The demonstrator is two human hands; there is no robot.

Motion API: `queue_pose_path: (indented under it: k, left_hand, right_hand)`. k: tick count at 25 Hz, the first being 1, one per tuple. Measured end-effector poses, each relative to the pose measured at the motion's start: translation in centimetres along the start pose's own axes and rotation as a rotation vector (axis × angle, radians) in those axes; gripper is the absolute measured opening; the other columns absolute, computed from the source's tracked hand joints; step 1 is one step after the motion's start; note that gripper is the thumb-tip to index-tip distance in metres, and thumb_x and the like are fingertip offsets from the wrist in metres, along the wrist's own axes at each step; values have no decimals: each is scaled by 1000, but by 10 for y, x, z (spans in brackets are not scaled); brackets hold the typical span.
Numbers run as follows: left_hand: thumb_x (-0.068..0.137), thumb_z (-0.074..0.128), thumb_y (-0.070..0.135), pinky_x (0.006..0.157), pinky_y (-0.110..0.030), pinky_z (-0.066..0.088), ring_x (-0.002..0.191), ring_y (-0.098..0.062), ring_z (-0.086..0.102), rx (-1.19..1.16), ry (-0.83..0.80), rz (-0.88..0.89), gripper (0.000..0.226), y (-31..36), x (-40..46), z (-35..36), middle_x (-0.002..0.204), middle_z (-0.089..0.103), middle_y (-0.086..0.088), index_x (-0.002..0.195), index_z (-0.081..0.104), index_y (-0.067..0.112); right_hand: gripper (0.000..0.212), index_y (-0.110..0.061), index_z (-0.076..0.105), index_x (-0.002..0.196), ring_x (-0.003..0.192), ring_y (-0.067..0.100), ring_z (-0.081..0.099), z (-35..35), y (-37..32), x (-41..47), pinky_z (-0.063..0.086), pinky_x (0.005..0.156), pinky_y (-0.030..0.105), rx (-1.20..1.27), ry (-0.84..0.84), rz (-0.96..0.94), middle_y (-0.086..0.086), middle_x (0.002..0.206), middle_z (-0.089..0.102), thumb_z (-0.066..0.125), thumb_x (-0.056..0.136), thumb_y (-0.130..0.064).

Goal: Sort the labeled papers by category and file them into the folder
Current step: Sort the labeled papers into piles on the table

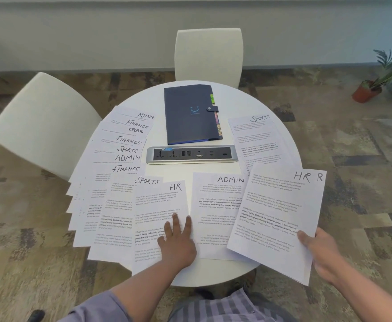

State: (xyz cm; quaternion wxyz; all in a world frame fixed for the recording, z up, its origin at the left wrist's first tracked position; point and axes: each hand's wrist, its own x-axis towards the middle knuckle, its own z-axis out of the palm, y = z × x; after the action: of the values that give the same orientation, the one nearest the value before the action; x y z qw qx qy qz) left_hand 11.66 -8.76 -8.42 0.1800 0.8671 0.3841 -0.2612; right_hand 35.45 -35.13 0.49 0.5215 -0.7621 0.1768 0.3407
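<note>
Head view, only one. My left hand lies flat, fingers straight, pressing on the HR sheet at the near table edge. My right hand pinches the lower right edge of two HR papers, thumb on top; a second "R" peeks out behind the top one, so it's a small stack, lifted and tilted, partly over the ADMIN sheet that lies between my hands.

Left of my left hand: fanned pile of unsorted sheets, labels ADMIN, FINANCE, SPORTS mixed. Far beyond my right hand: SPORTS pile. Straight ahead past the power socket strip: the folder, closed, clasp snapped, coloured tabs on its right edge.

Progress, my read: early. HR is being collected, with ADMIN and SPORTS piles started on the right. The bulk of the fan is untouched and nothing appears filed yet. Left: add this HR sheet to the stack, split the fan, open folder, file each category.
</note>
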Motion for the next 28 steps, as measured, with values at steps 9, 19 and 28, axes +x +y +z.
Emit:
queue_pose_path:
  k: [9,19,28]
  left_hand:
    - [96,24,68,116,-69,8,154,-43,-14,90,75,228,74,-10,8,5,168,-24,-6,159,-5,43]
    - [94,29,74,123,-62,4,154,-38,-22,81,2,195,89,-13,11,6,165,-32,-3,162,-3,24]
    - [96,31,70,121,-64,9,154,-39,-18,110,-24,187,90,-8,11,4,167,-28,-2,161,-14,28]
  right_hand:
    - [21,-8,60,123,90,27,68,3,1,-10,52,90,48,-19,2,-10,7,104,70,51,105,-2]
    - [21,-9,62,121,93,29,69,-2,2,-17,52,92,50,-23,8,-21,8,106,72,51,105,-1]
    - [22,-8,62,124,95,30,69,-2,5,-21,53,91,50,-12,11,-18,11,110,71,52,105,-1]
